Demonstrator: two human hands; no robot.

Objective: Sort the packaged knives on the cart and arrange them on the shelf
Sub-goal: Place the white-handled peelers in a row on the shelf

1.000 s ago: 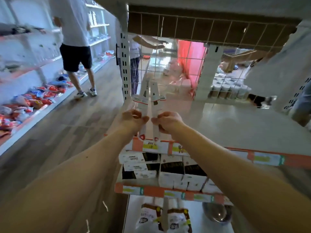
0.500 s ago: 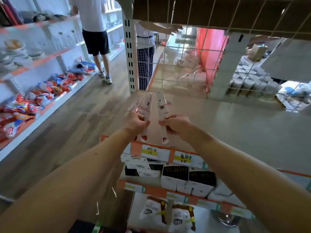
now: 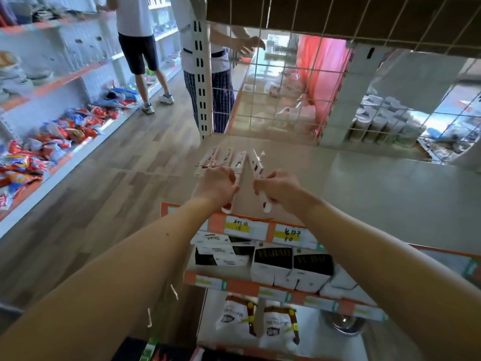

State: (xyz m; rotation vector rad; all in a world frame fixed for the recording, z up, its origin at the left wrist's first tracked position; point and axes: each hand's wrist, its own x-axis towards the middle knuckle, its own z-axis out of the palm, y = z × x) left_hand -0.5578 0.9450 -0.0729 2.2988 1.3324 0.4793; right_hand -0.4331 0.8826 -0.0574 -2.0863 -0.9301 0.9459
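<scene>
Several long white packaged knives (image 3: 221,158) stand on edge in a row at the left end of the beige shelf (image 3: 364,188). My left hand (image 3: 217,185) grips the left packs of the row. My right hand (image 3: 277,188) pinches the rightmost pack (image 3: 256,165), which leans a little apart from the others. The packs' red-tipped near ends stick out below both hands, just above the orange price strip (image 3: 260,227). The cart is out of view.
A wire grid (image 3: 299,82) backs the shelf, with an upright post (image 3: 201,74) at its left end. White boxes (image 3: 276,264) fill the shelf below. Two people (image 3: 138,35) stand in the aisle ahead left, beside a low shelf of snack bags (image 3: 52,142).
The camera has tilted and both hands have slid the packs deeper onto the shelf. The right pack now stands a little apart from the left ones.
</scene>
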